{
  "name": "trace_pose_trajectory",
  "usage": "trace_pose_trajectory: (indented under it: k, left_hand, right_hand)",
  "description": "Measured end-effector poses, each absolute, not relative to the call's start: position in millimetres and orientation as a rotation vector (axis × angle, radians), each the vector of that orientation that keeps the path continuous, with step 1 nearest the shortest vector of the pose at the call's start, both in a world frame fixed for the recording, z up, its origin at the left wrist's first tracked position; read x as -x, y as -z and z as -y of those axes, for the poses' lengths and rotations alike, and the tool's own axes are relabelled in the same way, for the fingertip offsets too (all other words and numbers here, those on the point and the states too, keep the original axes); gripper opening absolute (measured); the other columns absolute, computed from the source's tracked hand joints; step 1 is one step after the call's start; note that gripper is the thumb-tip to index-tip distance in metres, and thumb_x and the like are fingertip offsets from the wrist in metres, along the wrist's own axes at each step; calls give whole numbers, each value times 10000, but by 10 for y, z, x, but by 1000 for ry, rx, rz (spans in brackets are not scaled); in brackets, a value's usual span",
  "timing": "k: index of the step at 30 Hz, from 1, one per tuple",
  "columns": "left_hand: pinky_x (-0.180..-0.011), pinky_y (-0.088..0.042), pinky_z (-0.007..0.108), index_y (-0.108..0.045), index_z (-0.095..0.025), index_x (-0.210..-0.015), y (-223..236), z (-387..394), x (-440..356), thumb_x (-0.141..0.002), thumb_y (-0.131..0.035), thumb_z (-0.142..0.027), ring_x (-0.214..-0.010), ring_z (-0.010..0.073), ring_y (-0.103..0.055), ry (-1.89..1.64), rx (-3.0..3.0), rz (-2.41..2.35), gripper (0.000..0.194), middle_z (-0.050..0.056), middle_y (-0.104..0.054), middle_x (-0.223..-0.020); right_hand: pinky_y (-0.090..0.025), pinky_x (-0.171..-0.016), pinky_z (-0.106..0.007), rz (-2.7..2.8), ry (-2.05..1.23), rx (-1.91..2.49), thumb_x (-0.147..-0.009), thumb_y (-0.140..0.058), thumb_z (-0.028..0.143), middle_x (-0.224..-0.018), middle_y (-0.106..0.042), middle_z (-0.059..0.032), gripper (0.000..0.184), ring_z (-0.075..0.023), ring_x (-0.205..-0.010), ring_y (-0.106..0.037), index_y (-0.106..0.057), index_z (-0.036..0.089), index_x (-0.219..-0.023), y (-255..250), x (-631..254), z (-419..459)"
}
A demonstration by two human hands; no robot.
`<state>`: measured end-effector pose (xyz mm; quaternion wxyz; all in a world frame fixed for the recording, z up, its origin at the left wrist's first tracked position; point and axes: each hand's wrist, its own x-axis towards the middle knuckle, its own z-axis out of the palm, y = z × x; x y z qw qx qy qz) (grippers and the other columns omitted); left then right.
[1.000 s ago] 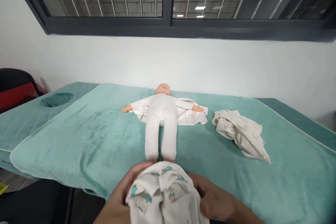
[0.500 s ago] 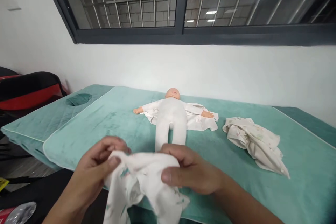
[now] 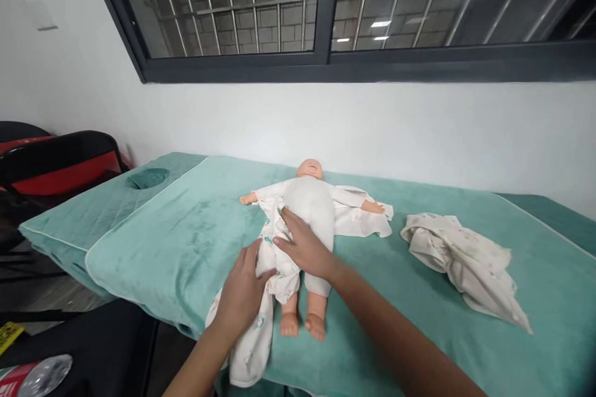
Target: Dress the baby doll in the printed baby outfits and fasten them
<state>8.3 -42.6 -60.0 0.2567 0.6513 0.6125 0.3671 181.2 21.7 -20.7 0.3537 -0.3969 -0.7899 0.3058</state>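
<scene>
A baby doll with a white soft body lies on its back, head towards the wall, bare feet towards me. Its arms are in the sleeves of a white garment spread out beneath it. A white printed baby garment drapes over the doll's leg on my left side and hangs towards the bed's near edge. My left hand is closed on this cloth beside the leg. Higher up, near the doll's waist, my right hand grips the same garment's edge, its fingertips partly hidden in the folds.
Another printed white cloth lies crumpled to the right on the green bed cover. A black chair seat with a bottle stands at lower left. Red and black chairs are farther left. A barred window is above.
Both hands have moved forward from the near edge to the doll, carrying the printed garment. It now covers one leg, and the doll's feet have come into sight.
</scene>
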Motion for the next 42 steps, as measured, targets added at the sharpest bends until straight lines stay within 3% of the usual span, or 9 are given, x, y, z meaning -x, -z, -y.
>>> trace_pose_trajectory:
  k: [6,15,18,22,26,31,34,38,42]
  left_hand:
    - [-922,-458,364,-632,-200,-1082,136,423,83,-857,-503,-305,-973,234,-621,-1165,-1577,-1660,279,41,-680,-1032]
    - [-627,-479,207,-662,-210,-891,-710,997,131,-703,-760,-350,-747,145,-632,-1526,-1123,-1274,254,6,-684,-1026]
    - [-500,-441,181,-639,-226,-908,-879,1053,146,-668,-767,-330,-580,113,-587,-1629,-923,-1333,292,-36,-672,-789]
    - [-460,-422,168,-621,-240,-938,-948,1043,165,-635,-788,-301,-512,93,-531,-1695,-857,-1346,352,-69,-635,-692]
    - [-479,-440,176,-634,-231,-908,-859,1028,-51,-641,-801,-345,-548,108,-572,-1483,-949,-1274,335,-40,-684,-766]
    - [-530,-460,197,-662,-213,-848,-752,1041,-290,-682,-797,-380,-586,135,-611,-1281,-1124,-1129,271,13,-700,-761]
    - [-512,-446,205,-672,-224,-874,-774,1044,-299,-743,-738,-440,-560,135,-593,-1194,-1222,-1229,261,13,-694,-725]
    - [-486,-423,206,-681,-208,-837,-844,1018,-228,-727,-727,-499,-556,132,-554,-1258,-1261,-1425,314,-2,-654,-668]
    - [-435,-374,198,-653,-218,-796,-843,943,-117,-713,-735,-467,-481,102,-469,-1509,-1097,-1535,275,-56,-543,-553]
  right_hand:
    - [-503,-848,-390,1672,-1440,856,-865,-655,431,-953,-680,-39,493,-219,-906,-652,-525,235,-1298,56,-1837,-177]
    - [-443,-986,-371,1214,-1907,347,-778,-735,472,-1205,-635,-77,513,-252,-1115,-586,-635,249,-1229,-236,-1821,261]
    - [-488,-856,-346,1117,-1874,317,-757,-744,469,-970,-644,-51,542,-207,-874,-607,-640,237,-1235,-178,-1974,369]
    - [-475,-772,-287,949,-1693,383,-854,-686,354,-642,-417,66,339,-83,-532,-387,-657,234,-1170,2,-2271,417]
    - [-446,-922,-330,1072,-1593,544,-870,-685,341,-943,-621,-18,306,-142,-869,-585,-637,248,-1157,112,-2352,495]
    - [-354,-1091,-395,1528,-1583,668,-745,-811,331,-1454,-483,-48,758,-244,-1343,-437,-451,327,-1412,18,-2225,712]
    - [-445,-991,-377,1632,-1726,695,-623,-883,301,-1318,-593,-29,886,-267,-1208,-552,-472,327,-1407,-74,-2147,851]
    - [-482,-763,-310,1622,-1576,890,-698,-822,365,-965,-677,2,415,-216,-898,-622,-682,233,-1065,-104,-2150,849]
    - [-455,-739,-275,1469,-1417,941,-817,-716,400,-914,-635,7,309,-170,-861,-596,-644,230,-1065,-91,-2277,656]
